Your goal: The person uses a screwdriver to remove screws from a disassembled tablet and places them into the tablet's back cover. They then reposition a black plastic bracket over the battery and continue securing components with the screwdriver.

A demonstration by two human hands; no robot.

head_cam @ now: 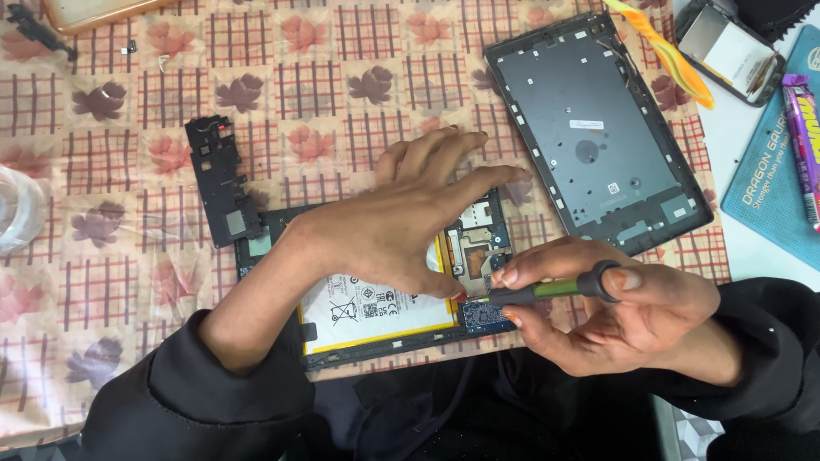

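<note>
We note a grey back cover (598, 128) upper right, a black speaker module (218, 179) left, a phone (730, 49), an orange pry tool (666, 51), all on the checked floral cloth (102, 256).

The checked cloth with brown flowers (171, 77) was beige and red; the slim screwdriver's handle (555, 288) was green and black.

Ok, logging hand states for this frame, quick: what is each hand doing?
Left hand: open, fingers spread, pressing flat on the opened tablet.
Right hand: closed around a green-handled screwdriver, tip at the tablet's circuit board.
</note>
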